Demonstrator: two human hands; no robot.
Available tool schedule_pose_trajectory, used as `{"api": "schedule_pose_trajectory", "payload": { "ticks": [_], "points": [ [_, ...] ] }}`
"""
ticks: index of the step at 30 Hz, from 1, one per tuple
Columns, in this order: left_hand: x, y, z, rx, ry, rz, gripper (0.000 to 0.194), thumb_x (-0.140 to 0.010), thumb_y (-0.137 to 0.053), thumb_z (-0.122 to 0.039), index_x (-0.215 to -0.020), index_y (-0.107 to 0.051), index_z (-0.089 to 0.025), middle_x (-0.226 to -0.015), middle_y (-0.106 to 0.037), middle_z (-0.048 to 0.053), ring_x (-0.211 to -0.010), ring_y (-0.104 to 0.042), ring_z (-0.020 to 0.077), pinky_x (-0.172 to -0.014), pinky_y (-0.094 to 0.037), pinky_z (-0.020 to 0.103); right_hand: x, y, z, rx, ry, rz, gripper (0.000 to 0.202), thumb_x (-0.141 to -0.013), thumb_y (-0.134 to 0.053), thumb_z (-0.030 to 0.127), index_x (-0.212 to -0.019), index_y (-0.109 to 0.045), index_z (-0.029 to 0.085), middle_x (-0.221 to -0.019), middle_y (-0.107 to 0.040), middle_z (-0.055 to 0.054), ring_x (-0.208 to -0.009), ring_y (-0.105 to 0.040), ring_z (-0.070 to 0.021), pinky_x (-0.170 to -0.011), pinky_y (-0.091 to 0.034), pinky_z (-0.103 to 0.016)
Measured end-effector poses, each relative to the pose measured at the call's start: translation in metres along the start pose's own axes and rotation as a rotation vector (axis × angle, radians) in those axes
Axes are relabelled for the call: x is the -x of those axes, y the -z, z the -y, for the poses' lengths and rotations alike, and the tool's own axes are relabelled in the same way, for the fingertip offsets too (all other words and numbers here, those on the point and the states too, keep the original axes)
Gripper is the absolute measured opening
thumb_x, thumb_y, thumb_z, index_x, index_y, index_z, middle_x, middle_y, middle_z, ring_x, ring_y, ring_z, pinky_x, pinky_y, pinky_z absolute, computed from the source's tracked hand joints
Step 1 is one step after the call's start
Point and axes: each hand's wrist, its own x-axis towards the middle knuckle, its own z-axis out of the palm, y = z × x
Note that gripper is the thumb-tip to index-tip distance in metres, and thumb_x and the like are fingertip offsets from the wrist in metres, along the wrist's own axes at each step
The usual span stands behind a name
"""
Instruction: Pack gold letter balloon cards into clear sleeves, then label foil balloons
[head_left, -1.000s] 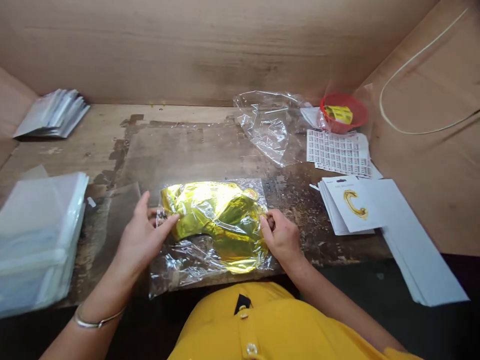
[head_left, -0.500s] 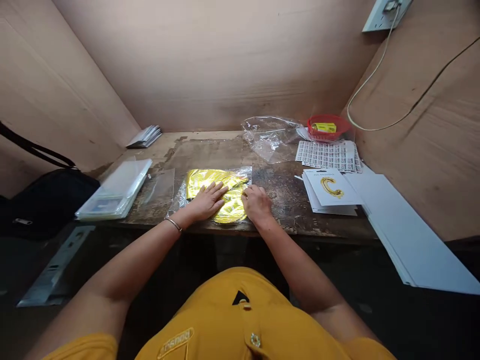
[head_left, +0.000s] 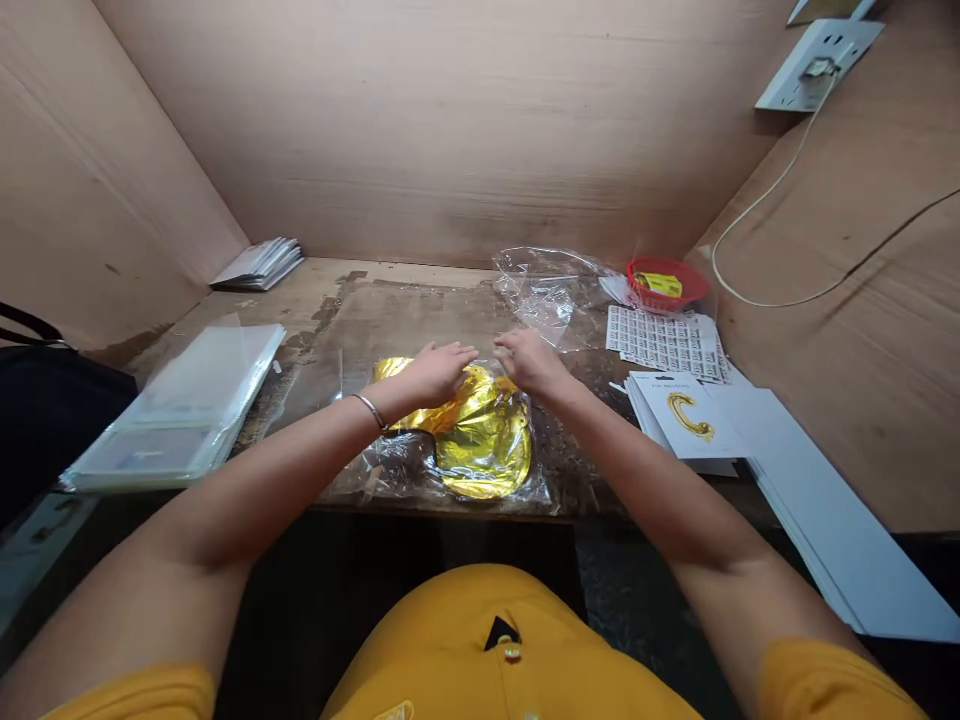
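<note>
A shiny gold foil balloon (head_left: 484, 450) lies flat in clear plastic near the table's front edge. Over its upper left part is my left hand (head_left: 437, 375), fingers stretched out and close together, palm down. My right hand (head_left: 529, 360) is at the foil's upper right edge with its fingers curled; whatever they may pinch is too small to make out. The two hands are a short gap apart. To the right, a white card (head_left: 688, 418) with a gold letter C tops a stack of cards.
Clear plastic sleeves (head_left: 169, 400) are stacked at left, folded cards (head_left: 259, 264) behind them. Crumpled clear film (head_left: 551, 300), a red basket (head_left: 694, 285) and label sheets (head_left: 660, 338) are at the back right. White boards (head_left: 832, 510) overhang the front right. A cable hangs from the wall socket (head_left: 817, 70).
Both hands have moved up toward the back of the foil. The lower part of the foil is now uncovered and lies nearer the front edge. The camera view has shifted.
</note>
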Motion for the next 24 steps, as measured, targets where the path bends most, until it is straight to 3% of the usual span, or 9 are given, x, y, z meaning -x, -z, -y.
{"api": "schedule_pose_trajectory", "payload": {
  "ticks": [2, 5, 9, 14, 20, 24],
  "points": [
    [-0.012, -0.009, -0.001, -0.003, -0.028, 0.014, 0.047, -0.095, -0.038, -0.026, -0.14, -0.043, -0.013, -0.148, -0.041, 0.017, -0.138, -0.036, 0.0339, -0.111, -0.021, 0.061, -0.021, -0.012, -0.003, 0.022, 0.008, 0.1, 0.024, -0.085, -0.062, 0.031, -0.1, -0.071, 0.015, -0.096, -0.072, -0.011, -0.09, -0.061, -0.0218, -0.076, -0.042, -0.027],
    [-0.017, -0.025, -0.005, -0.009, -0.066, 0.041, 0.051, -0.097, -0.033, -0.032, -0.143, -0.039, -0.012, -0.15, -0.038, 0.017, -0.14, -0.032, 0.033, -0.111, -0.02, 0.064, -0.025, -0.029, -0.011, 0.054, -0.015, 0.161, 0.012, -0.08, -0.066, 0.026, -0.083, -0.073, 0.017, -0.078, -0.072, -0.008, -0.073, -0.062, -0.0187, -0.064, -0.04, -0.025],
    [-0.016, -0.036, -0.005, -0.024, -0.06, 0.051, 0.053, -0.098, -0.026, -0.036, -0.146, -0.034, -0.013, -0.153, -0.033, 0.015, -0.143, -0.028, 0.0321, -0.112, -0.019, 0.063, -0.006, -0.037, -0.021, 0.09, 0.02, 0.088, 0.016, -0.087, -0.057, 0.022, -0.087, -0.071, 0.015, -0.088, -0.07, -0.01, -0.078, -0.059, -0.0185, -0.069, -0.038, -0.026],
    [-0.018, -0.04, -0.002, -0.037, -0.033, 0.042, 0.057, -0.098, -0.026, -0.038, -0.148, -0.028, -0.012, -0.155, -0.029, 0.012, -0.144, -0.026, 0.0299, -0.114, -0.018, 0.061, 0.002, -0.039, -0.021, 0.108, 0.181, 0.012, 0.019, -0.091, -0.052, 0.023, -0.087, -0.069, 0.014, -0.097, -0.068, -0.011, -0.088, -0.052, -0.0218, -0.08, -0.034, -0.032],
    [-0.018, -0.045, -0.001, -0.042, -0.015, 0.018, 0.059, -0.098, -0.028, -0.039, -0.148, -0.026, -0.009, -0.155, -0.029, 0.013, -0.144, -0.027, 0.0282, -0.115, -0.017, 0.059, 0.0, -0.05, -0.028, 0.199, 0.437, -0.284, 0.023, -0.092, -0.049, 0.022, -0.078, -0.066, 0.015, -0.086, -0.067, -0.009, -0.074, -0.044, -0.0196, -0.07, -0.033, -0.032],
    [-0.018, -0.046, 0.0, -0.033, -0.012, 0.013, 0.059, -0.098, -0.028, -0.04, -0.148, -0.026, -0.009, -0.155, -0.03, 0.013, -0.144, -0.026, 0.0274, -0.116, -0.017, 0.058, 0.005, -0.053, -0.032, 0.214, 0.518, -0.442, 0.02, -0.092, -0.049, 0.021, -0.083, -0.067, 0.015, -0.086, -0.068, -0.007, -0.075, -0.047, -0.0188, -0.074, -0.036, -0.032]
  ]
}}
